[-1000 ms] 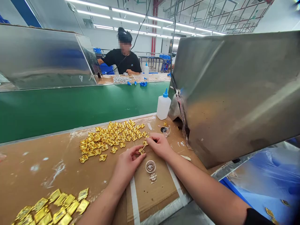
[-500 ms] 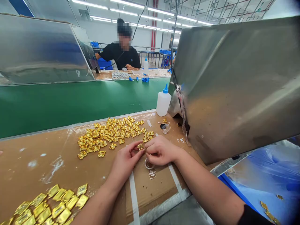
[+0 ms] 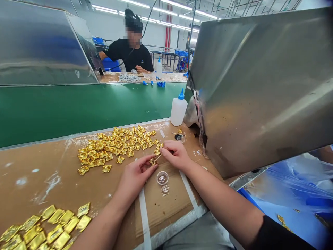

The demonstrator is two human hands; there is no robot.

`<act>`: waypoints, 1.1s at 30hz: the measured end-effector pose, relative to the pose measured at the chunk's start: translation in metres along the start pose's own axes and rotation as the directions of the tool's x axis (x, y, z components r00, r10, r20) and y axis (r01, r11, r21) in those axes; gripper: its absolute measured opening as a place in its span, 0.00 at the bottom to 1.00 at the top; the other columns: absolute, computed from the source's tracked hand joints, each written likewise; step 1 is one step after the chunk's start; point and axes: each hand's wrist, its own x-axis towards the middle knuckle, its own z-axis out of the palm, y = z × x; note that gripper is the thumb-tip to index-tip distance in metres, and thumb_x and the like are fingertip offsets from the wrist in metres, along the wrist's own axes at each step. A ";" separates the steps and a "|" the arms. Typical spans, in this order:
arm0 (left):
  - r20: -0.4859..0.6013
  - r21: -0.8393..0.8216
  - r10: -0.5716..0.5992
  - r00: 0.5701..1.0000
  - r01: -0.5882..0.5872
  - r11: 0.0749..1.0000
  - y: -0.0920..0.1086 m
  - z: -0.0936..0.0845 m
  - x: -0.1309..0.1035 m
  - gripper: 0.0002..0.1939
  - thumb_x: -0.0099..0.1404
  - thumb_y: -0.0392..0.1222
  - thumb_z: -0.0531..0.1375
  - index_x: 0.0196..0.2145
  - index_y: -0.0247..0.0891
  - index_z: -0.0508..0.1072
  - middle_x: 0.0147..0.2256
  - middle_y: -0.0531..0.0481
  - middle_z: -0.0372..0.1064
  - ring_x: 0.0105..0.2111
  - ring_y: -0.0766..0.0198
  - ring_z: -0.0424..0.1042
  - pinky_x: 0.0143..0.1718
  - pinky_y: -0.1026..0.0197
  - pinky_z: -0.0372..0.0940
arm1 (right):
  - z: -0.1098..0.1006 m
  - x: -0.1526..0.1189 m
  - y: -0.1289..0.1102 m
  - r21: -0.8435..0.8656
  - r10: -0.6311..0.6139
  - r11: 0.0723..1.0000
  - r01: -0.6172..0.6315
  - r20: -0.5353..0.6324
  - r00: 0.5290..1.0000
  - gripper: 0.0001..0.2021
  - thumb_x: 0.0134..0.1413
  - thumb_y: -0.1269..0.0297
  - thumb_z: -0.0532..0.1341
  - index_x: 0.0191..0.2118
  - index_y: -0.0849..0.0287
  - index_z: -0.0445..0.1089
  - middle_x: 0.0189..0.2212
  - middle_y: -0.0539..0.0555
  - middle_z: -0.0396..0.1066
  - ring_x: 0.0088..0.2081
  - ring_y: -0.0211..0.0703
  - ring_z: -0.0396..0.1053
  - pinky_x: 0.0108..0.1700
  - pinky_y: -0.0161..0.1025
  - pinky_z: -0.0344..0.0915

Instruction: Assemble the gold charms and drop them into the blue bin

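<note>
Over the cardboard pad (image 3: 153,211), my left hand (image 3: 134,173) pinches a small gold piece (image 3: 153,161) between thumb and fingers, probably to steady it, while my right hand (image 3: 177,154) grips a thin pale stick (image 3: 158,157) by its end, leaving the tip at the piece. The round clear cup (image 3: 162,178) sits just below, likely for short reaches. The gold pile (image 3: 117,140) lies beyond my left hand, before the edge of the green surface (image 3: 78,111); the metal housing (image 3: 260,86) bounds my right side, so sideways movement looks easier leftward.
</note>
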 end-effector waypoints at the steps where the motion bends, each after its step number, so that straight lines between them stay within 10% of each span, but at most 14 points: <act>1: 0.001 0.003 -0.002 1.000 0.002 1.000 0.000 0.000 0.000 0.28 0.64 0.58 0.65 0.56 0.41 0.80 0.28 0.53 0.72 0.25 0.61 0.65 0.28 0.61 0.57 | 0.001 0.000 0.001 -0.008 -0.005 1.000 0.005 -0.003 1.000 0.22 0.66 0.64 0.58 0.21 0.55 0.50 0.20 0.45 0.52 0.24 0.35 0.52 0.29 0.37 0.48; 33: 0.006 0.013 -0.010 1.000 0.010 1.000 0.006 -0.001 -0.003 0.28 0.65 0.57 0.65 0.57 0.40 0.80 0.25 0.54 0.69 0.25 0.60 0.64 0.28 0.60 0.55 | 0.003 -0.002 0.004 -0.046 0.010 0.999 -0.006 0.090 0.996 0.21 0.64 0.68 0.59 0.21 0.57 0.50 0.21 0.44 0.52 0.24 0.34 0.53 0.30 0.37 0.47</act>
